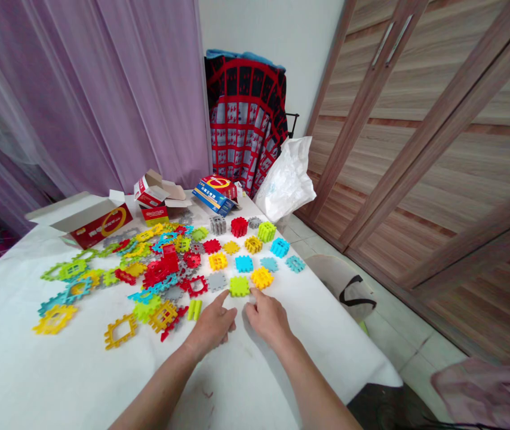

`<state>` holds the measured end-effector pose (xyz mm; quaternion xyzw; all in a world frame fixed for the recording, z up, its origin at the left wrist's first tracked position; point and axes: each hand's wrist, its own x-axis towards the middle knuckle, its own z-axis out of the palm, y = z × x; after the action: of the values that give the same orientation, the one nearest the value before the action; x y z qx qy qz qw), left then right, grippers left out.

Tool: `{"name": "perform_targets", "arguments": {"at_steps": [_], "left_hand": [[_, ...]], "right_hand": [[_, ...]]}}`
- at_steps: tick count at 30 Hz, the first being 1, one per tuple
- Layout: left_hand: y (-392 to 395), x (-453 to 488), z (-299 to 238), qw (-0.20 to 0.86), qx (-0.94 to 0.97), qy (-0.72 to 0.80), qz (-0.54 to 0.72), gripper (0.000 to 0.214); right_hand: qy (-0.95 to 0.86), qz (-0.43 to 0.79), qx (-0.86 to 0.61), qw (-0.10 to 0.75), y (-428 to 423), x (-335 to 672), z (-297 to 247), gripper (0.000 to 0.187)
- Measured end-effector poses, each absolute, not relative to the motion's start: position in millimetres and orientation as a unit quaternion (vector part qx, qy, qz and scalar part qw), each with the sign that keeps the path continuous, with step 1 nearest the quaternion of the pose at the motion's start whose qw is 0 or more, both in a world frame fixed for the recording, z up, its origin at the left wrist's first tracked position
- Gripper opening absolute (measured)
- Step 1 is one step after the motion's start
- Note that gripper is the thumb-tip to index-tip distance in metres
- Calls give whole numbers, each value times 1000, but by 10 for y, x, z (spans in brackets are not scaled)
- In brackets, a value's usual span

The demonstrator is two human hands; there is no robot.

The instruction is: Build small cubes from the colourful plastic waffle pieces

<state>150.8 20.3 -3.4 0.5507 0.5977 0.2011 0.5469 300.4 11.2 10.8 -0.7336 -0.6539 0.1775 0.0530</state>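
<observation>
A lime-green square interlocking tile with notched edges lies flat on the white-covered table. The index fingertip of my left hand is at its left near corner, with the thumb held apart. On the other side, the index finger of my right hand reaches its right near corner. Neither hand is wrapped round anything; the other fingers are partly curled and partly hidden. Close by are a grey tile, a blue tile and a yellow tile. Two narrow green pieces lie left of my left hand.
Mixed coloured tiles and frames are heaped on the left. Stacks such as the red one stand farther back. An open red box, a blue-and-red box and a white plastic bag are along the far side.
</observation>
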Motion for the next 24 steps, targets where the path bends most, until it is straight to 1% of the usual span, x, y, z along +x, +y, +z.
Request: {"name": "perform_targets", "arguments": {"at_steps": [8, 11, 13, 14, 16, 18, 19, 21, 24], "left_hand": [[198, 1510, -24, 576, 514, 589, 236, 72], [190, 1508, -25, 584, 506, 585, 247, 70], [177, 1496, -45, 590, 500, 578, 261, 71], [169, 1486, -61, 592, 497, 573, 272, 72], [145, 1458, -100, 595, 493, 559, 301, 71], [118, 1421, -142, 597, 492, 538, 334, 68], [104, 1399, -162, 598, 493, 526, 349, 65], [82, 1357, -199, 602, 496, 505, 370, 63], [62, 1311, -243, 608, 498, 480, 390, 59]], "right_hand": [[-650, 183, -734, 74, 110, 3008, 87, 49], [-645, 183, -735, 104, 112, 3027, 22, 48], [-633, 194, -729, 170, 117, 3049, -60, 45], [-621, 209, -721, 225, 121, 3061, -106, 42], [-577, 251, -684, 370, 137, 3087, -189, 35], [-511, 283, -631, 510, 161, 3112, -242, 35], [-479, 291, -608, 562, 176, 3125, -255, 36], [-432, 299, -578, 624, 208, 3152, -262, 35], [-400, 306, -565, 653, 250, 3188, -270, 36]]}}
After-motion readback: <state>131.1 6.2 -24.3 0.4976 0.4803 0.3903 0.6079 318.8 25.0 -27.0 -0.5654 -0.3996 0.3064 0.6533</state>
